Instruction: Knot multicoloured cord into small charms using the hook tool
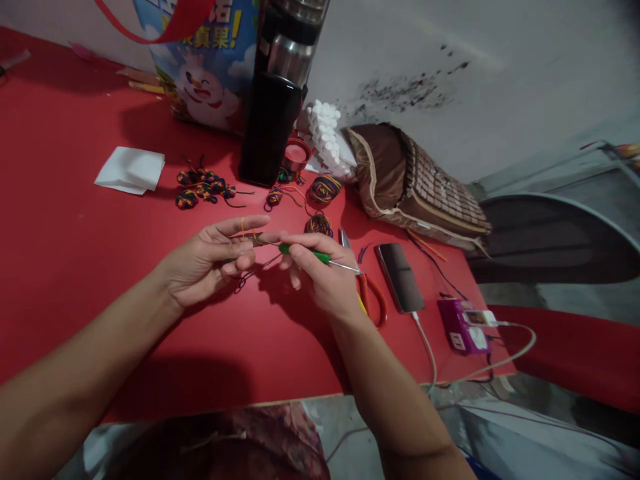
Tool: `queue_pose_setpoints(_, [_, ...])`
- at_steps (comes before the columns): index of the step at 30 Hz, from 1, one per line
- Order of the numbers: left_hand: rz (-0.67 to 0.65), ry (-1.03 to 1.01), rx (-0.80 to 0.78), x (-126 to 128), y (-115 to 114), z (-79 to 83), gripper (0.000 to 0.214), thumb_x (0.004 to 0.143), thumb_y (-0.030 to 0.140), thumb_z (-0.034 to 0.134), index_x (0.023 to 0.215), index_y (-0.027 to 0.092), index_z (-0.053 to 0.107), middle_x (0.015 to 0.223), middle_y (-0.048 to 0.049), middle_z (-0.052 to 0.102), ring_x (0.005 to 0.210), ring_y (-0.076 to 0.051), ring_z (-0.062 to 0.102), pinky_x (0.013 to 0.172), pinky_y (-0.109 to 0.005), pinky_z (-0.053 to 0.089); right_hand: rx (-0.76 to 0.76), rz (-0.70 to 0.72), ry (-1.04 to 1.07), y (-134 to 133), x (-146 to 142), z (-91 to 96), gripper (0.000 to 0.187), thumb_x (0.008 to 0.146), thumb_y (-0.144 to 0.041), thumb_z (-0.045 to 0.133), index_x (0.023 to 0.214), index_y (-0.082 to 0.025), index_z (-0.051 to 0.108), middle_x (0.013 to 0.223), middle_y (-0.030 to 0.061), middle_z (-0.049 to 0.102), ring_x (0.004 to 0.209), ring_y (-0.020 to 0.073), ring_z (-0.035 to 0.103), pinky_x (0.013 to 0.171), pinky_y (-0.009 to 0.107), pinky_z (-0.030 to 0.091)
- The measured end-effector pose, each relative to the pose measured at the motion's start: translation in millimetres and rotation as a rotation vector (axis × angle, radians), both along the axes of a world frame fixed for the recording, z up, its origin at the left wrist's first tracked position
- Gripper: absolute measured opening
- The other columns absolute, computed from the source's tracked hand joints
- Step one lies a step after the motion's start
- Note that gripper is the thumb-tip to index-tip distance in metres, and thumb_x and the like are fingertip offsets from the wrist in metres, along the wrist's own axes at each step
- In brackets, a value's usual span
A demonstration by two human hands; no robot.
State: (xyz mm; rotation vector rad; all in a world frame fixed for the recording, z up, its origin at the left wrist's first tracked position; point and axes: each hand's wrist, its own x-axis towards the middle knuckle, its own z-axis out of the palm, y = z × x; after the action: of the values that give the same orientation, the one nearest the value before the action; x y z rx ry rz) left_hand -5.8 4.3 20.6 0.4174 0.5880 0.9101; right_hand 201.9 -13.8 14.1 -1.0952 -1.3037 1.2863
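My right hand (325, 270) is closed around the green grip of a crochet hook (320, 256), whose thin metal shaft points left toward the other hand. Between the fingers of my left hand (213, 257) is dark yarn (256, 237), pinched near the hook's tip, and an orange strand loops over the index finger. A dark loose tail hangs below the fingers. The exact stitch is too small to make out. Just beyond the hands lie a multicoloured yarn ball (325, 189) and a brownish yarn ball (319, 225).
Small multicoloured crocheted pieces (203, 187) lie beside a folded white paper (131, 170). Orange-handled scissors (373, 300), a phone (400, 277) on a cable and a purple box (463, 327) are at right. Behind stand a dark bottle (273, 127), a printed bag (205, 80) and a brown cushion (415, 173).
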Motion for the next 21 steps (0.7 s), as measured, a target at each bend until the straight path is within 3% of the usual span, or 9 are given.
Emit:
queue_pose_setpoints(8, [-0.019,-0.032,-0.021,-0.4,-0.2,5.1,0.039,0.073,-0.008,0.068,0.094,0.018,0.086,0.108,-0.0163,0.084,0.046,0.001,0.049,0.042,-0.004,0.043,-0.001,-0.006,0.033,1.6,4.1,1.3,0.018,0.087,-0.040,0.081,0.098,-0.026,0.083,0.067,-0.0023,0.074,0.043,0.0086,0.054,0.044,0.025,0.049])
queue_pose_setpoints(16, [-0.047,-0.088,0.000,-2.8,0.8,2.0,0.038,0.073,-0.008,0.072,0.098,0.016,0.087,0.115,-0.0200,0.082,0.047,0.001,0.053,0.043,-0.003,0.043,0.021,-0.010,0.076,3.6,6.7,1.3,0.015,0.088,-0.038,0.081,0.096,-0.025,0.084,0.067,-0.0029,0.074,0.043,0.0075,0.055,0.042,0.023,0.046])
queue_pose_setpoints(18, [-0.034,-0.068,0.010,-1.6,-0.1,1.1,0.036,0.076,-0.008,0.072,0.099,0.016,0.087,0.110,-0.0188,0.083,0.046,0.001,0.053,0.051,-0.008,0.053,0.062,0.002,0.041,2.6,6.4,0.5,0.016,0.089,-0.038,0.080,0.098,-0.024,0.083,0.067,-0.0028,0.074,0.043,0.0077,0.055,0.042,0.022,0.046])
queue_pose_setpoints(21, [0.015,-0.016,0.043,1.1,-2.2,0.2,0.034,0.077,-0.008,0.072,0.097,0.015,0.087,0.101,-0.0162,0.084,0.046,-0.002,0.057,0.070,-0.024,0.067,0.208,-0.021,-0.074,-2.0,4.9,0.0,0.016,0.095,-0.034,0.075,0.104,-0.023,0.082,0.070,-0.0020,0.075,0.045,0.0082,0.058,0.045,0.023,0.049])
